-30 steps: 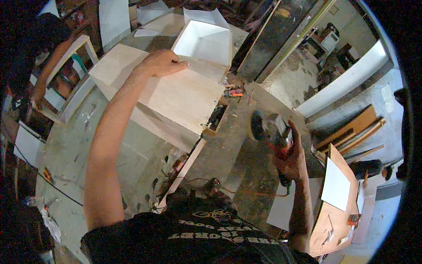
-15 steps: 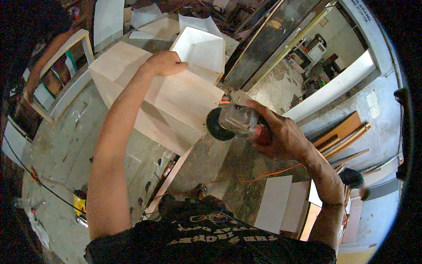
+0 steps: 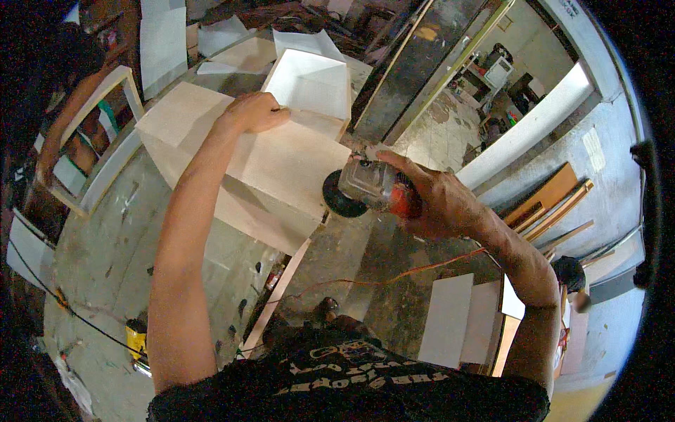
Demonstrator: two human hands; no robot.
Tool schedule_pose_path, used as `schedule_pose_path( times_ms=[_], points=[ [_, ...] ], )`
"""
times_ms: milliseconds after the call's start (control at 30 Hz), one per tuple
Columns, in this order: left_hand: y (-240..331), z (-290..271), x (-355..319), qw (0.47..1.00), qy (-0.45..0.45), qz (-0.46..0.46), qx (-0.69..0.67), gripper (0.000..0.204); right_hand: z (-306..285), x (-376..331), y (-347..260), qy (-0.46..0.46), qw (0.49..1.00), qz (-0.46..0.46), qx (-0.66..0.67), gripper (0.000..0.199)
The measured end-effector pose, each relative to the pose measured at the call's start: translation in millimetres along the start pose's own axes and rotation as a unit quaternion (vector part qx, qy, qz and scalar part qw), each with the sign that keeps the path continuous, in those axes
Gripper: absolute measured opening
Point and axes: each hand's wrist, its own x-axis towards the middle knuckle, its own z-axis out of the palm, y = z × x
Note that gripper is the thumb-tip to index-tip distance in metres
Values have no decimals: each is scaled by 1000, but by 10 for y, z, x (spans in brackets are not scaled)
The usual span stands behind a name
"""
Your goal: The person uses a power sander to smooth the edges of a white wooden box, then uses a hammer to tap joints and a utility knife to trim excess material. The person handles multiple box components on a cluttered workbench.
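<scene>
A pale plywood box lies on the worktable, its long side facing up. My left hand is closed over the far edge of this box, beside a white-lined open drawer box. In my right hand is an angle grinder with a grey metal head and a red body. Its dark round disc is at the right end of the plywood box; whether it touches the wood I cannot tell. My fingers hide part of the grinder's body.
The worktable carries a wooden frame at left and a yellow object near a black cable. An orange cord trails over the floor. White panels stand at lower right; wood strips lean on the wall. A doorway opens at far right.
The whole view has shifted slightly. My right hand has turned a little, showing more of the grinder's red body. More of the orange cord shows. My left hand keeps its place on the box.
</scene>
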Motion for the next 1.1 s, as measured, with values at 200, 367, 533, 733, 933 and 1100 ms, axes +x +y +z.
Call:
schedule_pose_path(
  times_ms=[200,367,533,733,933,1100],
  points=[
    [-14,7,44,999,-33,-5,6,52,-52,147,307,-24,997,70,8,97],
    [-48,31,69,999,-38,-22,-11,49,2,267,809,26,995,81,48,99],
    [33,-9,35,1000,8,-15,0,49,529,120,1315,153,919,198,303,91],
    [232,-88,331,993,-19,-120,10,54,1600,-455,797,302,757,150,559,109],
    [118,25,361,994,40,-82,52,59,1955,-656,265,254,677,213,657,108],
    [103,57,311,995,55,-56,61,59,2004,-354,363,301,674,172,652,102]
  ],
)
